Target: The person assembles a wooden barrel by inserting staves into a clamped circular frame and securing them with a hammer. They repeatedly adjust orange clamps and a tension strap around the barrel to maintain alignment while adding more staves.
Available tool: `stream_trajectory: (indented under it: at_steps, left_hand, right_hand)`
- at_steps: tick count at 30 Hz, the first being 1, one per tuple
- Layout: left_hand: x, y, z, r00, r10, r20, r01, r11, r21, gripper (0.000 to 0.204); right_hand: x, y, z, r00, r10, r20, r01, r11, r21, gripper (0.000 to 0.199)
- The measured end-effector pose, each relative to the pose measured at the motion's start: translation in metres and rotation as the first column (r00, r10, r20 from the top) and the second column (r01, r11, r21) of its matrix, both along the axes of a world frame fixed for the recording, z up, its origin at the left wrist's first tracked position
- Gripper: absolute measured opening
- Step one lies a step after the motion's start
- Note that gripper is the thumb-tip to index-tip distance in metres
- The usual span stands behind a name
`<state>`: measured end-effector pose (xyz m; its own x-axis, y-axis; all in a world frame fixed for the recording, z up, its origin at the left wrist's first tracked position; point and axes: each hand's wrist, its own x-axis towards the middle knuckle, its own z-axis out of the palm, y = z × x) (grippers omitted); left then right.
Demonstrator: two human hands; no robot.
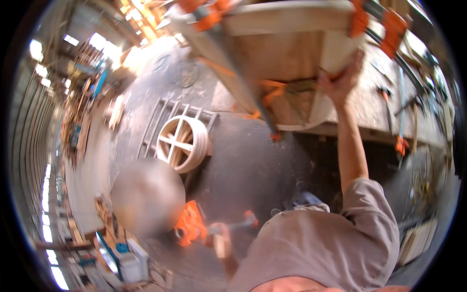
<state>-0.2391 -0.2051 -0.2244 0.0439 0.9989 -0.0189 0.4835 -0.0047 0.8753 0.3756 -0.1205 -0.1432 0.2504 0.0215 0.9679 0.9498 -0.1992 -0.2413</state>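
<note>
My right hand (pixel 340 80) reaches up and grips the lower edge of a pale wooden panel (pixel 335 46), part of a clamped wooden assembly (pixel 282 48) on the workbench. Orange bar clamps (pixel 384 24) hold that assembly at its top corners, and a long clamp bar (pixel 243 82) runs slantwise across its front. My left hand (pixel 221 241) hangs low beside my body, closed around the bar of another orange clamp (pixel 190 226), whose head points left.
A workbench (pixel 369 104) with several hand tools and clamps stretches to the right. A round wooden ring with a cross inside (pixel 182 141) lies on a ladder-like frame (pixel 160 114) on the dark floor. Another person's blurred head (pixel 148 197) is close at lower left. Timber stacks line the left wall.
</note>
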Motion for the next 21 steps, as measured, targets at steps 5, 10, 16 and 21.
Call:
stream_trajectory:
  at_steps: [5, 10, 16, 21]
  left_hand:
    - [0.039, 0.012, 0.052, 0.956, 0.222, -0.191, -0.118, 0.890, 0.441, 0.006]
    - [0.035, 0.031, 0.062, 0.938, 0.336, 0.083, -0.329, 0.793, 0.513, 0.008]
    - [0.007, 0.082, 0.071, 0.936, 0.351, -0.009, -0.317, 0.856, 0.408, 0.008]
    - [-0.042, 0.141, 0.045, 0.970, 0.240, -0.033, -0.197, 0.862, 0.467, 0.009]
  right_hand:
    - [0.031, -0.019, -0.006, 0.993, 0.112, -0.027, -0.113, 0.993, -0.047, 0.110]
    - [0.004, -0.028, 0.013, 0.997, -0.044, -0.066, 0.035, 0.992, -0.121, 0.095]
    - [-0.158, -0.028, 0.087, 0.802, 0.577, 0.155, -0.552, 0.815, -0.178, 0.034]
    - [-0.230, 0.137, 0.208, 0.963, 0.012, 0.268, 0.121, 0.872, -0.475, 0.060]
